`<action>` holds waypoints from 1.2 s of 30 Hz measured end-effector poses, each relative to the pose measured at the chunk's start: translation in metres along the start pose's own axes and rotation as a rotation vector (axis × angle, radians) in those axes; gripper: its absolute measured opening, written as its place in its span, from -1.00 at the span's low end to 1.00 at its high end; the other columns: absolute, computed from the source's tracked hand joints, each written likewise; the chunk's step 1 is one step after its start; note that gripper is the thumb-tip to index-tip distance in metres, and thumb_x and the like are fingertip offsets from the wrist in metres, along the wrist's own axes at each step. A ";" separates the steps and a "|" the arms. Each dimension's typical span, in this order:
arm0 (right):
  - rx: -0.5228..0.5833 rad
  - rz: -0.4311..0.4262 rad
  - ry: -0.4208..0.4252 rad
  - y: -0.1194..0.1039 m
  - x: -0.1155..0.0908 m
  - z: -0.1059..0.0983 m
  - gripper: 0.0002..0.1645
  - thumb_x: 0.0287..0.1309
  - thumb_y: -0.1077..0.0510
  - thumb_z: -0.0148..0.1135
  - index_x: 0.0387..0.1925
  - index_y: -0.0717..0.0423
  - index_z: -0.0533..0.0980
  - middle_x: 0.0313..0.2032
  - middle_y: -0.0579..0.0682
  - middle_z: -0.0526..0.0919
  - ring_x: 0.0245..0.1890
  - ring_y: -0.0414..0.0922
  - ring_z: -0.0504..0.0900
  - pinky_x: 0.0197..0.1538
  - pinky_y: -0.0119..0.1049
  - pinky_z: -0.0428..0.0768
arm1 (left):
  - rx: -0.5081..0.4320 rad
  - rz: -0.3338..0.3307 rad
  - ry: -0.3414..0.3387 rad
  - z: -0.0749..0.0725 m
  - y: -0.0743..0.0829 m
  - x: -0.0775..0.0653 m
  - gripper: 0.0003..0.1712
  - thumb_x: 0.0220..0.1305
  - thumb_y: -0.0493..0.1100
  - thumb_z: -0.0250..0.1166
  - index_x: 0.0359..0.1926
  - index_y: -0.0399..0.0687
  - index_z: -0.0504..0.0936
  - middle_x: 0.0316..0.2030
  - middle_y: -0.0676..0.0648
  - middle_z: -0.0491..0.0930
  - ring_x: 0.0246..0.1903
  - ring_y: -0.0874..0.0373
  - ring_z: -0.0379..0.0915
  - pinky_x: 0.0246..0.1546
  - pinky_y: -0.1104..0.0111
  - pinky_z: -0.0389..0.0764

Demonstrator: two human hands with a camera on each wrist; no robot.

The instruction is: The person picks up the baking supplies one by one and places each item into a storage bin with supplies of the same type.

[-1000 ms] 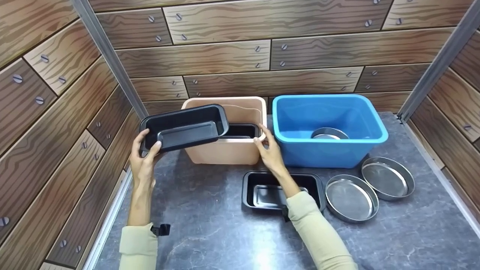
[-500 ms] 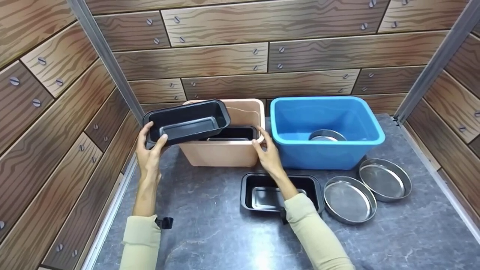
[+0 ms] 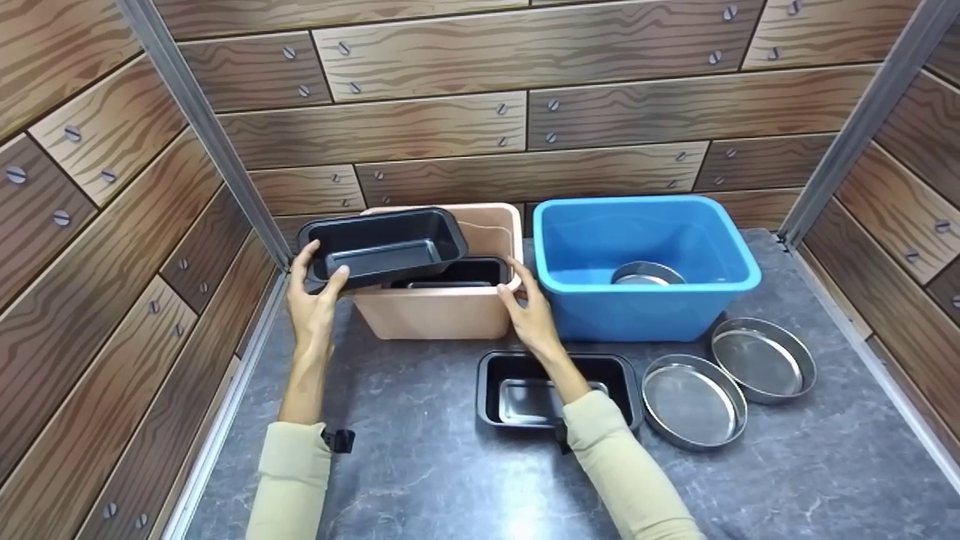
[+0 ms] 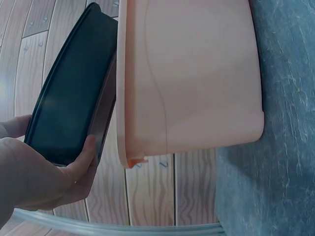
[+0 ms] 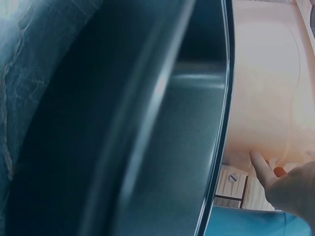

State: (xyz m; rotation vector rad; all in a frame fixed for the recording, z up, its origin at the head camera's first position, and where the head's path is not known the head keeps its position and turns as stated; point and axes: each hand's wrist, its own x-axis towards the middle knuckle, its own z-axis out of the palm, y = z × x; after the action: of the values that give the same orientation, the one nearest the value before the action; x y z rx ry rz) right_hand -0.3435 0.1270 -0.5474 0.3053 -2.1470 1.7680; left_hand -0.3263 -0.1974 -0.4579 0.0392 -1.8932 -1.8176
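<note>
My left hand [image 3: 311,307] grips the left end of a black loaf pan [image 3: 386,251], thumb inside the front rim. The pan is tilted over the left part of a peach plastic bin [image 3: 442,311]; in the left wrist view its underside [image 4: 74,93] is beside the bin's rim. Another black loaf pan [image 3: 469,268] lies inside the bin, partly hidden. My right hand [image 3: 534,315] holds the bin's front right corner at the rim. Below my right forearm a third black loaf pan [image 3: 514,401] rests on the table, and it fills much of the right wrist view.
A blue plastic bin [image 3: 630,319] stands right of the peach one, with a round metal cake pan [image 3: 646,274] inside. Two more round cake pans, a nearer one [image 3: 694,401] and a farther one [image 3: 763,360], lie on the grey table [image 3: 420,465]. Wood-patterned walls enclose the back and sides.
My left hand has moved right with the loaf pan, which now overlaps more of the peach bin and lies more level. My right hand stays at the bin's corner. The head view has shifted slightly.
</note>
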 end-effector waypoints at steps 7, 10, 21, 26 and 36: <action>0.015 0.018 0.006 -0.003 0.001 0.002 -0.33 0.48 0.12 0.24 0.53 0.01 0.33 0.49 0.09 0.38 0.24 0.11 0.53 0.30 0.14 0.48 | 0.139 0.025 0.015 0.014 0.000 0.001 -0.31 0.28 -0.24 0.47 0.41 0.10 0.52 0.45 -0.03 0.40 0.50 0.09 0.16 0.53 0.21 0.05; 0.016 0.034 0.018 -0.013 -0.004 0.003 -0.34 0.48 0.18 0.23 0.52 0.08 0.33 0.48 0.18 0.37 0.20 0.18 0.56 0.27 0.14 0.49 | 0.179 0.044 0.015 0.019 -0.003 0.000 -0.30 0.24 -0.24 0.49 0.40 0.11 0.55 0.42 -0.08 0.43 0.47 0.06 0.21 0.51 0.21 0.12; 0.065 0.023 0.015 0.002 -0.005 0.008 -0.32 0.45 0.17 0.26 0.52 0.07 0.34 0.49 0.18 0.37 0.25 0.23 0.51 0.29 0.21 0.46 | 0.321 0.092 -0.042 0.032 -0.018 0.000 -0.27 0.17 -0.20 0.54 0.38 0.15 0.57 0.35 -0.13 0.48 0.31 -0.03 0.39 0.33 0.11 0.37; 0.061 0.049 0.007 0.000 -0.004 0.004 -0.32 0.46 0.14 0.26 0.52 -0.02 0.34 0.49 0.14 0.37 0.19 0.22 0.56 0.27 0.13 0.50 | 0.385 0.147 -0.084 0.035 -0.018 0.003 -0.24 0.14 -0.16 0.57 0.38 0.16 0.57 0.37 -0.13 0.48 0.34 -0.04 0.39 0.33 0.12 0.40; 0.054 0.030 0.016 0.000 -0.004 0.004 -0.33 0.47 0.14 0.24 0.53 0.00 0.32 0.50 0.17 0.35 0.29 0.19 0.50 0.34 0.13 0.46 | 0.445 0.212 -0.148 0.049 -0.023 0.007 -0.26 0.07 -0.20 0.60 0.32 0.09 0.62 0.40 -0.21 0.45 0.39 -0.15 0.36 0.36 0.01 0.39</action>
State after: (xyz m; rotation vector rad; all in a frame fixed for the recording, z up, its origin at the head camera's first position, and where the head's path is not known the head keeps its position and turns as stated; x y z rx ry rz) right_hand -0.3406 0.1230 -0.5492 0.2728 -2.1067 1.8416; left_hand -0.3581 -0.1567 -0.4757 -0.1402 -2.2771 -1.2666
